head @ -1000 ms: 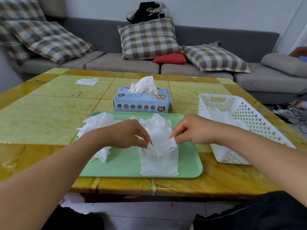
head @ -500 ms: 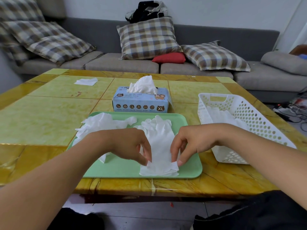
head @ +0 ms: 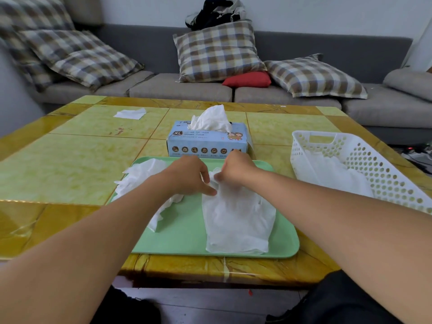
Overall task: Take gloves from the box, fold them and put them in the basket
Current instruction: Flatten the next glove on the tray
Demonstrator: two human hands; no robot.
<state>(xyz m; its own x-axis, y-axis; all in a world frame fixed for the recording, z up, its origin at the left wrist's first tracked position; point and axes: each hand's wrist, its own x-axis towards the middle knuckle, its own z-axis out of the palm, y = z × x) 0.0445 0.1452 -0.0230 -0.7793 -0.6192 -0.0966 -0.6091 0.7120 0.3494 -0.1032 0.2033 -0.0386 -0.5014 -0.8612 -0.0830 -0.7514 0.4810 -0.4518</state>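
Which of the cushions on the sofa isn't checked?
The small red cushion, lying flat between two plaid cushions, the upright one and the flat one. It is plain, without any check pattern.

A grey sofa (head: 210,90) lines a pale wall (head: 304,12), strewn with plaid cushions (head: 217,50) (one small red cushion (head: 247,79) too). A glossy yellow-green table (head: 58,164) stands before it.

Soft, even daylight, no hard shadows.
The glossy table (head: 70,174) shows pale glare at its front edge; the cushions (head: 77,54) at left look blurred and bent.
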